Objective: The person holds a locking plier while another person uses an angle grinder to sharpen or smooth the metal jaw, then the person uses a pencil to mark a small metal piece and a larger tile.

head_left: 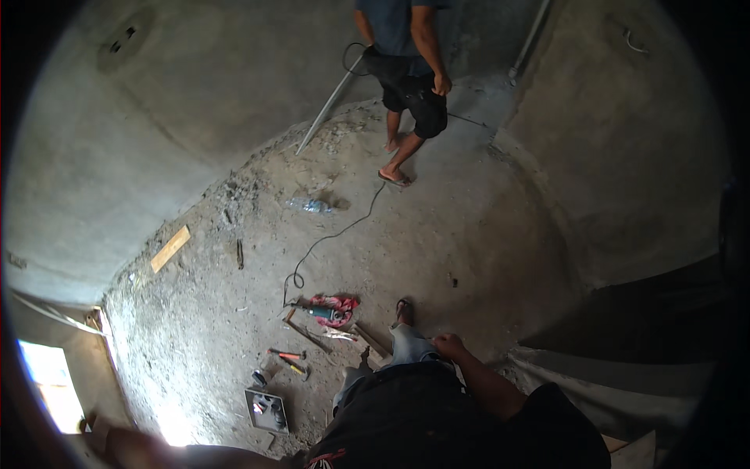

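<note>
My right hand (448, 346) rests beside my right knee, its fingers curled in and nothing visible in them. My left arm reaches out to the lower left, where my left hand (117, 444) is dark and blurred, so its fingers cannot be made out. On the floor before my feet a teal angle grinder (320, 311) lies on a red cloth (346, 302). Close to it are pliers (338, 334) and wooden strips (372, 341). Further left lie a hammer (283, 354) with an orange handle and a second hammer (297, 367).
A square tray (251, 406) holding small items stands at lower left. The grinder's black cord (336, 234) runs to the foot of another person (414, 86), who stands by a long pole (330, 105). A plastic bottle (315, 205) and a board (170, 248) lie near the rubble-strewn wall.
</note>
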`<state>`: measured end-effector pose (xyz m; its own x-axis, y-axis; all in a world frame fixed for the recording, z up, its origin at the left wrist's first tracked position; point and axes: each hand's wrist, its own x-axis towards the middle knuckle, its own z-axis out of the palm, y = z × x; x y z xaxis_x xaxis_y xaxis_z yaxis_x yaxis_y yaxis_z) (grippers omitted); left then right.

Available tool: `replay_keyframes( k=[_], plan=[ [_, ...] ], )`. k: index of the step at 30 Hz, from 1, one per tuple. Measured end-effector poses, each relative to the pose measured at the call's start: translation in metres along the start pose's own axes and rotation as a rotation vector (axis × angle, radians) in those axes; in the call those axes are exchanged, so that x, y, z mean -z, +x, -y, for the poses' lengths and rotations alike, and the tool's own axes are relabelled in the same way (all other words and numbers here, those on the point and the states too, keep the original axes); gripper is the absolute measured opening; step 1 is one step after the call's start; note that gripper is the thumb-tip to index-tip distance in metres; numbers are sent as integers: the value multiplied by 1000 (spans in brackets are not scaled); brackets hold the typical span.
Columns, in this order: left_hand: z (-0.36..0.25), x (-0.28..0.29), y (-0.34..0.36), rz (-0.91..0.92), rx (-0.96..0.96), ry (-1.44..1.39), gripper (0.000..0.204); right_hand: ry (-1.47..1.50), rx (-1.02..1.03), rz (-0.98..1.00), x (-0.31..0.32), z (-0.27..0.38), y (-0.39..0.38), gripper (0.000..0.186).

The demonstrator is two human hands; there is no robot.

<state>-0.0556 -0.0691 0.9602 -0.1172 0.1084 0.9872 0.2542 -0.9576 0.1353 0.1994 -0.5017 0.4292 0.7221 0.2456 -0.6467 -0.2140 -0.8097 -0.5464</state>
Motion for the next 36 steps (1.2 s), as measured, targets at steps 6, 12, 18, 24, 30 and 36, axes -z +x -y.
replay_keyframes(
  k=[6, 12, 18, 24, 30, 36],
  plan=[
    [49, -63, -279, 1267, 798, 156, 40, 55, -156, -53, 106, -27, 62, 39],
    [22, -34, -434, 1827, 1333, 125, 49, 201, -174, -114, 170, 7, 103, 40],
    [-30, -56, -517, 1355, 2358, 13, 19, 366, -290, -239, 167, -64, 103, 35],
    [-26, -150, -544, 1801, 1932, -88, 28, 374, -388, -230, 150, -99, 91, 32],
    [-17, -341, -547, 1772, 2037, 33, 26, 456, -544, -286, 173, -81, 137, 28],
    [-11, -543, -545, 1729, 1932, -69, 25, 513, -557, -323, 247, 18, 232, 30]
  ],
)
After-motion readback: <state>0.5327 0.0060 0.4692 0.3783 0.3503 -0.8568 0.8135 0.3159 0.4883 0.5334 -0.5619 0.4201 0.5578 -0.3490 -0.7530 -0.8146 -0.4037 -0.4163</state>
